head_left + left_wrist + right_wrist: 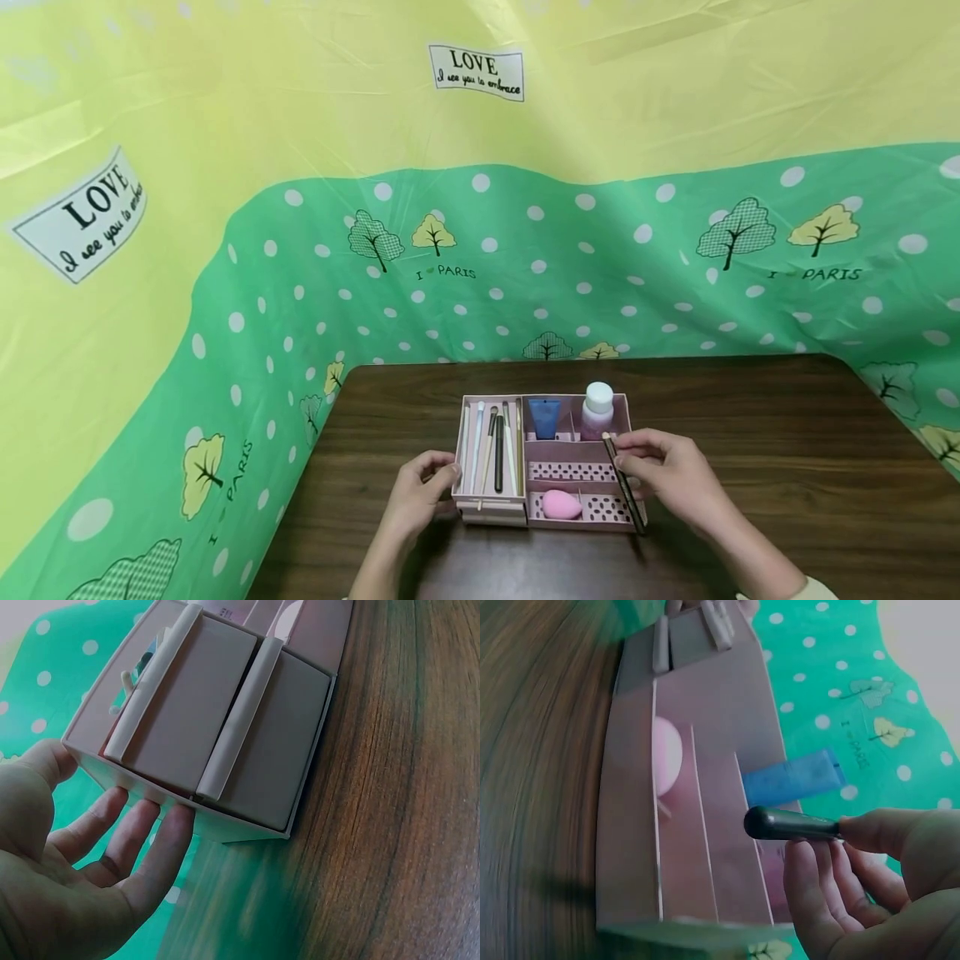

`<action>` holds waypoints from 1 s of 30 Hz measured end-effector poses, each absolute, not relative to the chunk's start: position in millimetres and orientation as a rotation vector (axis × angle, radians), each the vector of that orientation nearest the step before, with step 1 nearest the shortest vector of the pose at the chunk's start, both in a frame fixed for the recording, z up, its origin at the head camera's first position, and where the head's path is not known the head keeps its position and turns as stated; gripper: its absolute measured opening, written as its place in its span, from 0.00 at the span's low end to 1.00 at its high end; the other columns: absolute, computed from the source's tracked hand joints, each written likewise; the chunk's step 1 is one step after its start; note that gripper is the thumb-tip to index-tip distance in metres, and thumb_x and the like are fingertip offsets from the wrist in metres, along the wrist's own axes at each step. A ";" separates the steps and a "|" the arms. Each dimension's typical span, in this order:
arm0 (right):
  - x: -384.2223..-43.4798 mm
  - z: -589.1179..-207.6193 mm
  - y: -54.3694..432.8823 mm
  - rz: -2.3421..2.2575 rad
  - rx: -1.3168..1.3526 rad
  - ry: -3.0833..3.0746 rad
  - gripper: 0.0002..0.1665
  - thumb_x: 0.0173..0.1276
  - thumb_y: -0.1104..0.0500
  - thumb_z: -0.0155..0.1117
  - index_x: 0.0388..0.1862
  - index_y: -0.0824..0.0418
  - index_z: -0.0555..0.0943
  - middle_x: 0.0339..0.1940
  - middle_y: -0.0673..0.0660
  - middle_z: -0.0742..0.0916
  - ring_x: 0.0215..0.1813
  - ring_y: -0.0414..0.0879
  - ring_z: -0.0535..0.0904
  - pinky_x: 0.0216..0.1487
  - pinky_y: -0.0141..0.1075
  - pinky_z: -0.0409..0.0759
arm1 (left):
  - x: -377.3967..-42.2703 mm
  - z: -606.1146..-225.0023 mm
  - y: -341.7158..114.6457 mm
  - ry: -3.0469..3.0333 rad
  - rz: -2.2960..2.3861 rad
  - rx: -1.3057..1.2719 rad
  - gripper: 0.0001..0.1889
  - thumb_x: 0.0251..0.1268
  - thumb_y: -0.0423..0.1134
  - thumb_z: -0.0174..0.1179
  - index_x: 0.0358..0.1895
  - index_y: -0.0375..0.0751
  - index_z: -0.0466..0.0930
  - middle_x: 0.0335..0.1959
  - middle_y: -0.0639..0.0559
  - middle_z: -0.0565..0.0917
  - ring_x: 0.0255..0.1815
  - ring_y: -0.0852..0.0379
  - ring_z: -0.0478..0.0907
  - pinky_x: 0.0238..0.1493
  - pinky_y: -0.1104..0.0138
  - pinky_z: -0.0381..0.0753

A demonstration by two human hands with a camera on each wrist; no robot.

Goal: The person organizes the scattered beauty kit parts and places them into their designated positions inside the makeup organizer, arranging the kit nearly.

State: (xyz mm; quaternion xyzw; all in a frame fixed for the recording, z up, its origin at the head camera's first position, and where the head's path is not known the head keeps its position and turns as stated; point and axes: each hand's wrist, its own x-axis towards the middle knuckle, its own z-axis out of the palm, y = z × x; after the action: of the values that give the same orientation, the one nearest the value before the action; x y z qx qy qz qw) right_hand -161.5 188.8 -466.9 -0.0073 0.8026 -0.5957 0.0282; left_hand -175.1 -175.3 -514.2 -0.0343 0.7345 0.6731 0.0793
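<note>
My right hand (667, 471) pinches a dark-handled makeup brush (624, 485), held slanted above the right side of a pink organizer box (577, 452). Its pale tip points up and away; the dark rounded end shows in the right wrist view. At the box's left side, my left hand (422, 493) rests its fingertips against the outer wall (169, 791). Several makeup brushes (498, 454) lie lengthwise in the left tray. The right half holds a blue tube (545, 418), a white-capped bottle (597, 412) and a pink makeup sponge (561, 504).
The box stands on a dark wooden table (735, 417). Two small drawers (270, 742) with pale handle strips form its front left part. A green and yellow printed cloth (600, 250) hangs behind the table and along its left side.
</note>
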 end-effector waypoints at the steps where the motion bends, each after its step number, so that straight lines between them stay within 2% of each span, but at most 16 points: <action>1: -162.8 -466.5 186.2 -1.858 -0.014 2.445 0.19 0.68 0.66 0.69 0.56 0.73 0.81 0.43 0.65 0.88 0.33 0.43 0.86 0.32 0.43 0.90 | -175.2 -514.2 -175.2 2.196 2.013 -0.103 0.17 0.71 0.39 0.63 0.55 0.30 0.80 0.44 0.45 0.81 0.42 0.55 0.80 0.40 0.54 0.91; 8: -170.1 -462.7 165.9 -1.925 0.011 2.329 0.22 0.67 0.67 0.68 0.58 0.74 0.79 0.46 0.65 0.87 0.38 0.44 0.85 0.34 0.44 0.91 | -175.2 -513.5 -174.6 2.189 2.012 -0.104 0.17 0.71 0.39 0.63 0.55 0.30 0.80 0.45 0.44 0.80 0.42 0.55 0.80 0.41 0.54 0.91; 14: -176.1 -458.6 145.6 -1.928 -0.031 2.334 0.22 0.66 0.68 0.68 0.58 0.74 0.80 0.44 0.63 0.87 0.39 0.44 0.84 0.33 0.47 0.91 | -175.5 -513.3 -175.2 2.200 2.009 -0.104 0.16 0.70 0.39 0.63 0.54 0.30 0.81 0.43 0.46 0.80 0.41 0.55 0.80 0.39 0.54 0.91; 21: -180.3 -448.1 123.6 -1.898 -0.110 2.372 0.21 0.67 0.68 0.66 0.58 0.72 0.81 0.43 0.62 0.86 0.38 0.44 0.84 0.35 0.42 0.90 | -175.3 -512.5 -175.0 2.208 2.002 -0.101 0.16 0.70 0.38 0.63 0.54 0.30 0.81 0.42 0.46 0.81 0.40 0.55 0.80 0.39 0.55 0.91; 30: -189.0 -439.4 96.1 -1.931 -0.160 2.366 0.19 0.66 0.68 0.65 0.57 0.70 0.82 0.42 0.62 0.86 0.38 0.45 0.83 0.34 0.42 0.90 | -175.4 -513.5 -175.0 2.205 2.005 -0.104 0.16 0.70 0.38 0.63 0.55 0.30 0.81 0.42 0.46 0.81 0.40 0.56 0.81 0.39 0.54 0.91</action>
State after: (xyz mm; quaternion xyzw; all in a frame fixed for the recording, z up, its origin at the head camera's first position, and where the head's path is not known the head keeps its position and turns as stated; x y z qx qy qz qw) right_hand -189.0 96.1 -439.4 -0.0521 0.7729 -0.6310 0.0418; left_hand -175.4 -175.0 -513.5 -0.0347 0.7372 0.6701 0.0797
